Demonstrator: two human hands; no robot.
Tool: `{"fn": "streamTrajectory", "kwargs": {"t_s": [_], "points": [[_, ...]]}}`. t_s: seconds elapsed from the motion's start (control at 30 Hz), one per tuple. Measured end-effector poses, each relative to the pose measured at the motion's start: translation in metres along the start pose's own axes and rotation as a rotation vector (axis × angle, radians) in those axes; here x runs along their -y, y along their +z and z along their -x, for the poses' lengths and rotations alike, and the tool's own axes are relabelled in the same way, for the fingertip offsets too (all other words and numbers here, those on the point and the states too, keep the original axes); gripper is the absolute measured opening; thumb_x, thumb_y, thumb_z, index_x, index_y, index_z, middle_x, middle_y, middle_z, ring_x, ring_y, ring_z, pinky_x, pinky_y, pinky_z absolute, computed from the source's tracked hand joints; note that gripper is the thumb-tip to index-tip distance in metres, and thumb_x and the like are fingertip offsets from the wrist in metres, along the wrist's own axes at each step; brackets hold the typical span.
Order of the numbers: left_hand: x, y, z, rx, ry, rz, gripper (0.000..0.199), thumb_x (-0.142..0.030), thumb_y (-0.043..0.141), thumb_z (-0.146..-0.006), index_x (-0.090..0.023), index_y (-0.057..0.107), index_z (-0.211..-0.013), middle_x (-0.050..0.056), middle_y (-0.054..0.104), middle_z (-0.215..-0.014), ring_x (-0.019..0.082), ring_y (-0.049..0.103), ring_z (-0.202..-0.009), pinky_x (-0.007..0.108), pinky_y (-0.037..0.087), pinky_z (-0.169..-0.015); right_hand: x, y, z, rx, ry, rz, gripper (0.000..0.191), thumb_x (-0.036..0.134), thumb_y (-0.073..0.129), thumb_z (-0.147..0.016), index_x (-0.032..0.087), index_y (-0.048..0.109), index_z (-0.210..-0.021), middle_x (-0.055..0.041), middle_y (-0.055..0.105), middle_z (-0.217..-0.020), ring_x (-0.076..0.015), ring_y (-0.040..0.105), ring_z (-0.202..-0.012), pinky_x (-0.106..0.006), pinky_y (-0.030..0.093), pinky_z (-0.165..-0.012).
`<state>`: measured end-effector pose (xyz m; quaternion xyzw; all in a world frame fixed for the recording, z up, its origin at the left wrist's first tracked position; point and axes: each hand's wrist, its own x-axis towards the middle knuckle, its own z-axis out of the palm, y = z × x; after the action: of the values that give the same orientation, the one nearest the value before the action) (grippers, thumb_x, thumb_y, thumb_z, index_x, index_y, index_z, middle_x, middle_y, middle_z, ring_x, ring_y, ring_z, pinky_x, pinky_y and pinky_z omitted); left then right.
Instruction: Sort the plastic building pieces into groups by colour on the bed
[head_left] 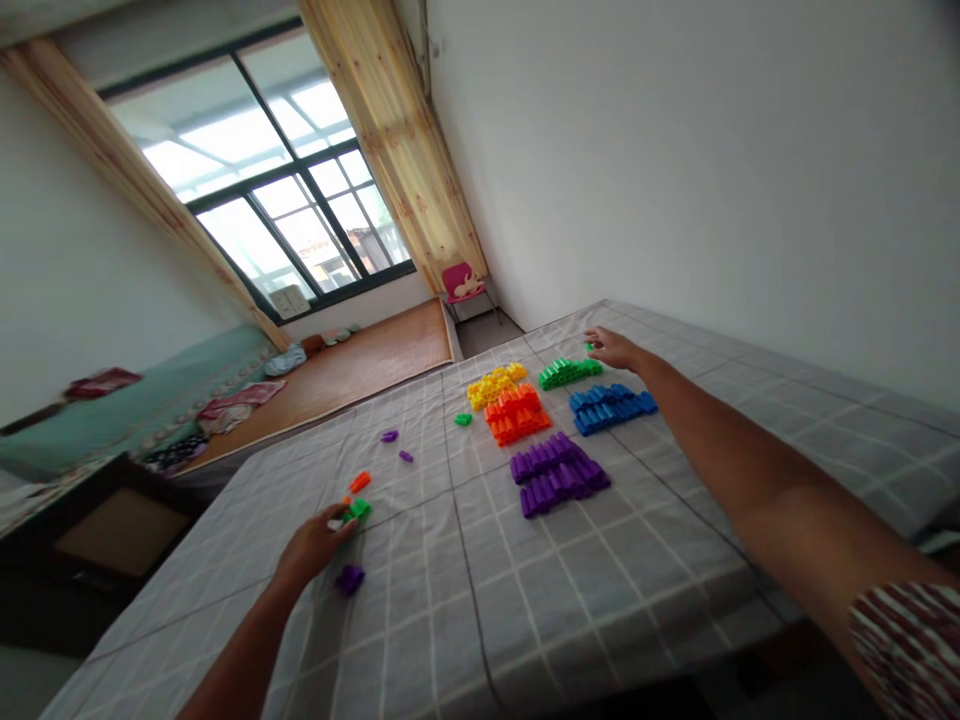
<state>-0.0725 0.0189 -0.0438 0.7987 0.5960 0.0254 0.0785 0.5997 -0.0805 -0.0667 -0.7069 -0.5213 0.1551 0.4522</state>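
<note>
My left hand (316, 543) is low over the near left of the cloth, its thumb and fingers closed about some small green plastic pieces (360, 509). Beside it lie an orange piece (361, 481) and a few purple pieces (350, 579). My right hand (616, 350) reaches to the far side, pinching a small green piece (589, 346) just above the green pile (570, 373). Nearer me are stacked rows of blue pieces (611, 408), orange pieces (517, 414) and purple pieces (559, 474). A yellow pile (495, 385) sits behind the orange one.
A grey checked cloth (420, 600) covers the table. Loose purple pieces (389, 436) and a green piece (463, 419) lie left of the piles. Beyond the table are a low wooden platform (375, 360), a red chair (459, 285) and a dark cabinet (105, 540).
</note>
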Motion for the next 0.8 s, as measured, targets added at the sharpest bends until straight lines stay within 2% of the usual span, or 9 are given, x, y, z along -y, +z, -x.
{"fn": "streamTrajectory", "kwargs": {"t_s": [0.1, 0.2, 0.27, 0.33, 0.43, 0.53, 0.63, 0.73, 0.8], "points": [[-0.006, -0.001, 0.000, -0.022, -0.007, 0.009, 0.049, -0.053, 0.053, -0.076, -0.024, 0.062, -0.114, 0.003, 0.071, -0.107, 0.022, 0.069, -0.088, 0.029, 0.050, -0.079, -0.010, 0.011, -0.003, 0.098, -0.088, 0.053, 0.060, 0.007, 0.059, -0.076, 0.010, 0.044, -0.134, -0.0193, 0.059, -0.129, -0.0237, 0.057, -0.119, -0.039, 0.046, -0.099], [-0.020, -0.007, 0.001, -0.048, -0.020, -0.002, 0.046, -0.052, 0.054, -0.076, -0.025, 0.064, -0.112, 0.001, 0.074, -0.089, 0.023, 0.069, -0.082, 0.028, 0.050, -0.072, -0.015, 0.021, -0.004, 0.130, -0.160, 0.162, 0.062, 0.010, 0.059, -0.077, 0.013, 0.043, -0.137, -0.0150, 0.062, -0.128, -0.0238, 0.054, -0.123, -0.044, 0.035, -0.108], [-0.037, -0.014, 0.000, -0.082, -0.011, -0.014, 0.048, -0.052, 0.053, -0.077, -0.023, 0.064, -0.113, 0.001, 0.073, -0.079, 0.023, 0.069, -0.078, 0.028, 0.049, -0.069, -0.017, 0.026, -0.004, 0.137, -0.168, 0.222, 0.064, 0.012, 0.060, -0.076, 0.015, 0.042, -0.138, -0.0132, 0.063, -0.127, -0.0248, 0.053, -0.124, -0.048, 0.028, -0.112], [-0.062, -0.022, -0.004, -0.135, 0.037, -0.011, 0.049, -0.052, 0.053, -0.078, -0.022, 0.063, -0.115, 0.002, 0.072, -0.076, 0.022, 0.069, -0.075, 0.028, 0.049, -0.068, -0.019, 0.029, -0.005, 0.131, -0.168, 0.231, 0.068, 0.015, 0.064, -0.075, 0.016, 0.042, -0.139, -0.0138, 0.061, -0.129, -0.0263, 0.051, -0.126, -0.051, 0.025, -0.112], [-0.123, -0.032, -0.013, -0.218, 0.196, 0.033, 0.048, -0.051, 0.054, -0.079, -0.023, 0.061, -0.117, 0.002, 0.071, -0.084, 0.020, 0.068, -0.073, 0.029, 0.050, -0.071, -0.020, 0.027, -0.007, 0.053, -0.171, 0.118, 0.069, 0.019, 0.065, -0.075, 0.014, 0.040, -0.139, -0.0179, 0.056, -0.134, -0.0261, 0.051, -0.127, -0.046, 0.035, -0.107], [-0.204, -0.032, -0.024, -0.251, 0.435, 0.104, 0.045, -0.048, 0.054, -0.081, -0.024, 0.060, -0.119, 0.003, 0.068, -0.104, 0.016, 0.067, -0.076, 0.029, 0.051, -0.074, -0.021, 0.019, -0.009, -0.079, -0.123, -0.020, 0.054, 0.015, 0.057, -0.081, 0.010, 0.046, -0.134, -0.0198, 0.058, -0.131, -0.0221, 0.057, -0.119, -0.037, 0.045, -0.098], [-0.290, -0.024, -0.038, -0.221, 0.640, 0.123, 0.040, -0.044, 0.057, -0.082, -0.024, 0.061, -0.117, 0.004, 0.067, -0.107, 0.015, 0.066, -0.077, 0.028, 0.050, -0.075, -0.027, 0.015, -0.008, -0.190, -0.044, -0.041, 0.035, 0.015, 0.049, -0.086, 0.011, 0.058, -0.119, -0.0155, 0.066, -0.120, -0.0185, 0.062, -0.110, -0.032, 0.046, -0.096], [-0.362, -0.014, -0.056, -0.217, 0.738, 0.100, 0.042, -0.040, 0.062, -0.080, -0.023, 0.060, -0.118, 0.005, 0.067, -0.107, 0.017, 0.065, -0.083, 0.030, 0.050, -0.077, -0.036, 0.015, -0.002, -0.279, 0.009, 0.025, 0.026, 0.022, 0.049, -0.087, 0.015, 0.065, -0.106, -0.0108, 0.071, -0.110, -0.0192, 0.064, -0.104, -0.033, 0.047, -0.094], [-0.400, -0.008, -0.072, -0.203, 0.768, 0.091, 0.041, -0.040, 0.064, -0.079, -0.023, 0.062, -0.115, 0.005, 0.068, -0.107, 0.018, 0.064, -0.087, 0.030, 0.050, -0.079, -0.037, 0.015, 0.003, -0.323, 0.021, 0.049, 0.024, 0.025, 0.050, -0.086, 0.017, 0.067, -0.102, -0.0096, 0.072, -0.105, -0.0200, 0.064, -0.100, -0.033, 0.048, -0.092]]}}
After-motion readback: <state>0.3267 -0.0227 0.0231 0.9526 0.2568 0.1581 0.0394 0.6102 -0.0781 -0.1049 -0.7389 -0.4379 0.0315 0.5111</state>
